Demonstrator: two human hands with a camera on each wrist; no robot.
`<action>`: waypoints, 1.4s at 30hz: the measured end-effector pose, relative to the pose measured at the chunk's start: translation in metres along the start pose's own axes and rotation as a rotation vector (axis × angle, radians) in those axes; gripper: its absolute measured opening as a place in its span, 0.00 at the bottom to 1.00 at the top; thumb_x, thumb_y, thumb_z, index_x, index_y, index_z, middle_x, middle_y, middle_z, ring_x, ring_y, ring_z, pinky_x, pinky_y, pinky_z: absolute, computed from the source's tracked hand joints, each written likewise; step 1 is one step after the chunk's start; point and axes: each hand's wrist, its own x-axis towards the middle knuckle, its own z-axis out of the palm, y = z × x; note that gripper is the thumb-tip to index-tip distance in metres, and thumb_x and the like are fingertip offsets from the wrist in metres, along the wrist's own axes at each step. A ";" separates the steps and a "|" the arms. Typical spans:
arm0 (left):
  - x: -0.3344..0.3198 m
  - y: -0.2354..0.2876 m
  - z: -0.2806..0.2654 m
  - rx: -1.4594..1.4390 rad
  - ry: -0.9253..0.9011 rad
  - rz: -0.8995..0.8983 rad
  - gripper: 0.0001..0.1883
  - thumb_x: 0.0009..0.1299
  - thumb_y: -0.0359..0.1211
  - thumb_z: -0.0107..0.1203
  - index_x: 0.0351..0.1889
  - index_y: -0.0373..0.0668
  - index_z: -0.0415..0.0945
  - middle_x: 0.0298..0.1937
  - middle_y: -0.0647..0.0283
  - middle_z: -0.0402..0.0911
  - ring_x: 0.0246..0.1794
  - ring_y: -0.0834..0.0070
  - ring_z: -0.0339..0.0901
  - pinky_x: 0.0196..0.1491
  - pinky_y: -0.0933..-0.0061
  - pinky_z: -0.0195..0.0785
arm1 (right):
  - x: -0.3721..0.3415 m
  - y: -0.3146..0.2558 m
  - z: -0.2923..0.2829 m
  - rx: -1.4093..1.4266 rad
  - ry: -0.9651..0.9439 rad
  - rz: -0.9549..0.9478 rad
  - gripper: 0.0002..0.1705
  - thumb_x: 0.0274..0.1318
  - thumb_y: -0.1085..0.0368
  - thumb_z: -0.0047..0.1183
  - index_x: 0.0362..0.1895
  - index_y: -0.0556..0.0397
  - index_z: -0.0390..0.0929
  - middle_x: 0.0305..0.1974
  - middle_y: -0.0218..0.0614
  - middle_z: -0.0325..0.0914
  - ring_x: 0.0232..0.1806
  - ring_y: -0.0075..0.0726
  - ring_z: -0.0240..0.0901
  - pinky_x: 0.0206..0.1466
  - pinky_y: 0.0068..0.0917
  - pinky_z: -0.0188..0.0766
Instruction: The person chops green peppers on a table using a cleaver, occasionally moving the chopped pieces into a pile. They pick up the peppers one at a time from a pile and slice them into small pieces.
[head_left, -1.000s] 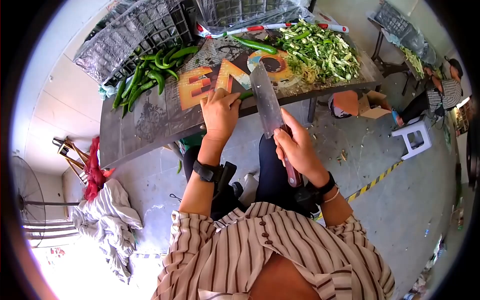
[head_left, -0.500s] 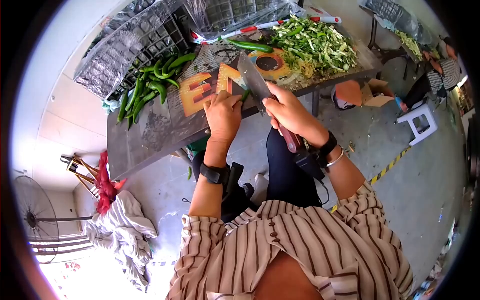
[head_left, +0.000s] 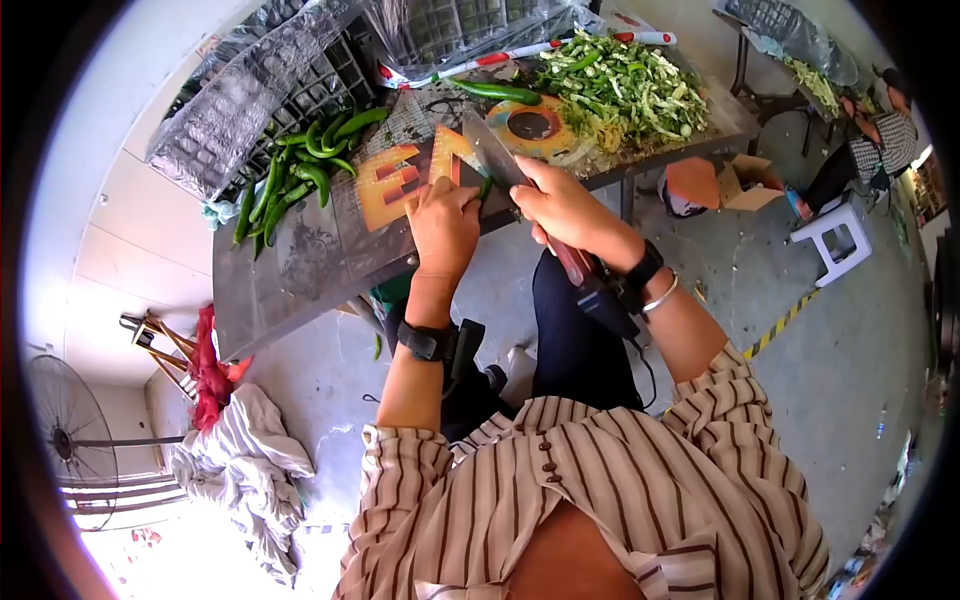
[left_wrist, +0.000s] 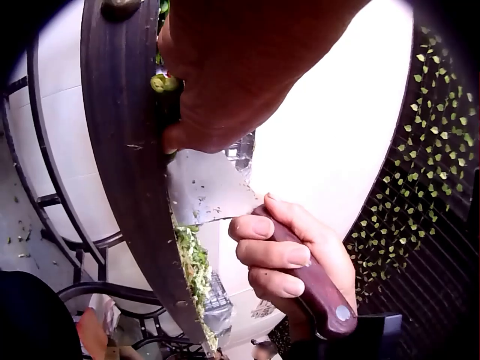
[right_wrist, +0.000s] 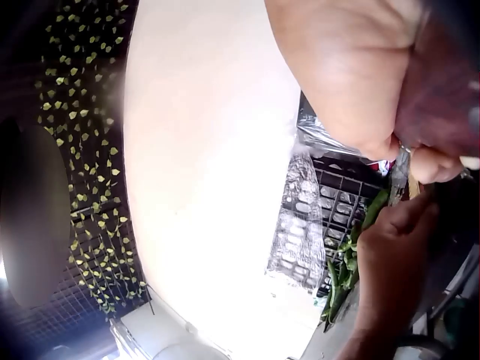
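In the head view, my left hand (head_left: 442,228) bends over the table's front edge and holds a green chili pepper (head_left: 486,188) down, its end poking out to the right of the fingers. The left wrist view shows a cut pepper end (left_wrist: 163,82) by those fingers. My right hand (head_left: 580,212) grips the brown wooden handle (left_wrist: 322,292) of a cleaver (head_left: 487,150). Its broad blade (left_wrist: 210,184), specked with bits, points up and left, close beside the held pepper. In the right wrist view, the right palm hides much of the handle.
Whole green peppers (head_left: 310,165) lie at the table's left, before a plastic-wrapped black crate (head_left: 260,95). A heap of chopped peppers (head_left: 625,90) covers the right end, with one long pepper (head_left: 500,92) beside it. A white stool (head_left: 835,245) and another person (head_left: 885,145) are at right.
My right hand and the cleaver have moved left, closer to the left hand, and the blade leans further left. The left hand keeps hold of the pepper. The head view has shifted slightly.
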 end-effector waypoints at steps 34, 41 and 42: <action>0.014 -0.006 -0.001 -0.048 -0.060 0.016 0.08 0.61 0.28 0.56 0.36 0.50 0.82 0.34 0.66 0.75 0.43 0.66 0.73 0.51 0.61 0.56 | -0.063 0.024 -0.023 0.550 0.310 0.110 0.23 0.65 0.65 0.42 0.63 0.52 0.61 0.26 0.28 0.66 0.17 0.18 0.65 0.16 0.20 0.65; 0.006 -0.002 0.008 0.074 0.057 0.087 0.09 0.63 0.27 0.52 0.39 0.48 0.79 0.35 0.66 0.77 0.44 0.66 0.73 0.60 0.55 0.53 | -0.077 0.039 -0.017 0.727 0.299 0.168 0.09 0.66 0.63 0.42 0.47 0.51 0.67 0.27 0.27 0.66 0.19 0.17 0.63 0.19 0.19 0.63; 0.006 -0.001 0.010 0.075 0.056 0.082 0.09 0.63 0.27 0.52 0.39 0.48 0.79 0.35 0.66 0.77 0.44 0.66 0.73 0.60 0.55 0.53 | -0.078 0.044 -0.015 0.736 0.304 0.189 0.08 0.66 0.63 0.42 0.45 0.51 0.67 0.27 0.27 0.67 0.19 0.17 0.63 0.19 0.19 0.63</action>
